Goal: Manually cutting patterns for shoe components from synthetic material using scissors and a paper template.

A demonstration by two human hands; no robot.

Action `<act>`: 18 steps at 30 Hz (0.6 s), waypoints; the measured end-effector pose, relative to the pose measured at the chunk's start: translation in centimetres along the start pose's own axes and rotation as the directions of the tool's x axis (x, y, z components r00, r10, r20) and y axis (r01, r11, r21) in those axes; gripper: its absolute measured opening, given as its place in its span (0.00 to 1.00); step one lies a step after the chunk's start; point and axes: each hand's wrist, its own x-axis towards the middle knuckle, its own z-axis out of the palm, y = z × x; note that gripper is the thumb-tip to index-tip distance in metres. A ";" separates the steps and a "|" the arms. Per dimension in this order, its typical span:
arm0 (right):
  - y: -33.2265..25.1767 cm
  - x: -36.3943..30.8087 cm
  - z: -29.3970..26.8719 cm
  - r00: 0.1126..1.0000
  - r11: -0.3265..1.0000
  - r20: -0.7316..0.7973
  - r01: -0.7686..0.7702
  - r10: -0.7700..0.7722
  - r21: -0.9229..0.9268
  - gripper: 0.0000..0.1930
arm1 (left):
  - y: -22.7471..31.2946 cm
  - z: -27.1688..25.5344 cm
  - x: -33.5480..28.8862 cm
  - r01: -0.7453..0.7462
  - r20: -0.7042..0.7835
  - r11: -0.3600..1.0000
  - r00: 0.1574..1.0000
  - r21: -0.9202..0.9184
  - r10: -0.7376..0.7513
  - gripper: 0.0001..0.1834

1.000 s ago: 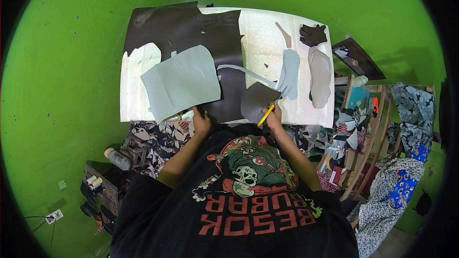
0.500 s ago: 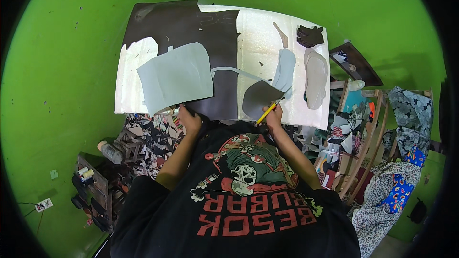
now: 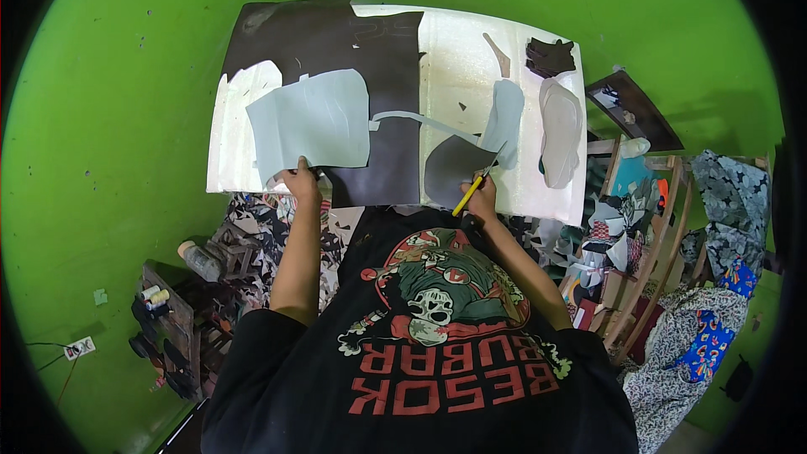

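While my left hand [image 3: 302, 181] pinches the pale sheet [image 3: 315, 118] and my right hand [image 3: 481, 199] grips scissors [image 3: 465, 200], I'd call this positioning; cutting needs both closer.

The scissors [image 3: 479, 179] are fitted with smooth yellow plastic handles [image 3: 465, 199] and metal blades [image 3: 499, 156]. The pale sheet [image 3: 311, 122] and brown sheet [image 3: 378, 59] are finished largely smooth and matt. The worktop [image 3: 458, 59] is finished glossy and slightly uneven.
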 end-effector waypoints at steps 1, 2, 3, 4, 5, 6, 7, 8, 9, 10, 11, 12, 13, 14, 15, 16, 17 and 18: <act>0.3 0.2 -0.1 1.000 1.000 -0.010 0.002 -0.002 -0.001 0.16 | 2.3 1.5 -1.2 -0.015 -0.039 0.996 0.999 0.083 0.019 0.15; 0.1 0.1 0.2 1.000 1.000 -0.002 0.004 -0.004 -0.003 0.16 | 2.7 1.3 -0.6 -0.017 -0.041 0.996 0.999 0.083 0.021 0.15; 0.0 0.0 0.6 1.000 1.000 0.004 0.006 -0.006 -0.006 0.16 | 3.3 1.0 0.3 -0.019 0.017 0.997 1.000 0.074 0.018 0.16; -0.3 -0.1 0.9 1.000 1.000 0.005 0.005 -0.005 -0.006 0.16 | 3.6 0.7 1.0 -0.019 0.076 0.998 0.997 0.064 0.014 0.16; -0.6 -0.3 1.2 1.000 1.000 0.029 -0.009 0.008 0.021 0.16 | 3.9 0.5 1.6 -0.056 0.078 0.991 0.996 0.121 0.047 0.19; -0.8 -0.4 1.6 0.998 0.999 0.053 -0.024 0.022 0.047 0.16 | 4.1 0.3 2.1 -0.054 0.076 0.991 0.996 0.122 0.045 0.19; -0.9 -0.4 2.0 0.998 0.999 0.050 -0.026 0.023 0.047 0.16 | 4.0 0.3 2.8 0.024 0.001 0.999 1.000 0.021 -0.024 0.22; -0.9 -0.5 2.5 0.999 0.993 0.028 -0.048 0.045 0.110 0.16 | 3.9 0.2 3.4 0.095 -0.067 0.992 0.993 -0.084 -0.101 0.24; -1.0 -0.5 3.0 0.998 0.983 0.009 -0.068 0.068 0.172 0.16 | 3.6 -0.1 3.6 0.214 -0.145 0.973 0.963 -0.084 -0.225 0.23; -1.0 -0.4 3.3 0.998 0.982 0.006 -0.069 0.069 0.173 0.16 | 3.1 -0.1 3.4 0.215 -0.144 0.973 0.964 -0.082 -0.225 0.23; -0.9 -0.3 3.4 0.998 0.984 -0.001 -0.057 0.058 0.169 0.15 | 2.2 -0.1 2.5 0.112 -0.108 0.992 0.987 -0.059 -0.118 0.23; -0.8 -0.2 3.7 0.999 0.985 -0.007 -0.045 0.047 0.165 0.14 | 1.3 -0.1 1.6 0.007 -0.070 0.999 0.998 -0.040 -0.009 0.23; -0.3 0.1 3.7 0.999 0.985 -0.021 -0.045 0.049 0.167 0.14 | 1.3 0.6 -0.5 -0.016 -0.031 0.999 0.999 -0.042 0.015 0.23; 0.4 0.4 3.7 0.998 0.981 -0.016 -0.048 0.052 0.186 0.14 | 1.7 0.9 -2.3 -0.038 0.010 0.998 0.999 -0.044 0.038 0.24; 0.4 0.2 4.1 0.998 0.976 0.000 -0.058 0.059 0.208 0.13 | -1.4 -0.9 -1.3 -0.290 0.133 0.957 0.947 -0.029 0.291 0.17; 0.6 0.2 4.3 0.998 0.977 -0.016 -0.058 0.063 0.207 0.13 | -0.6 -0.5 -2.8 -0.336 0.279 0.938 0.912 0.082 0.302 0.12; 0.1 -0.1 5.0 0.988 0.959 -0.033 -0.135 0.148 0.250 0.14 | 0.7 0.2 -4.8 -0.396 0.413 0.900 0.861 0.182 0.295 0.08; -0.7 -0.4 5.7 0.972 0.932 -0.039 -0.212 0.233 0.293 0.15 | -0.4 0.0 -4.9 -0.332 0.528 0.918 0.831 0.215 0.176 0.04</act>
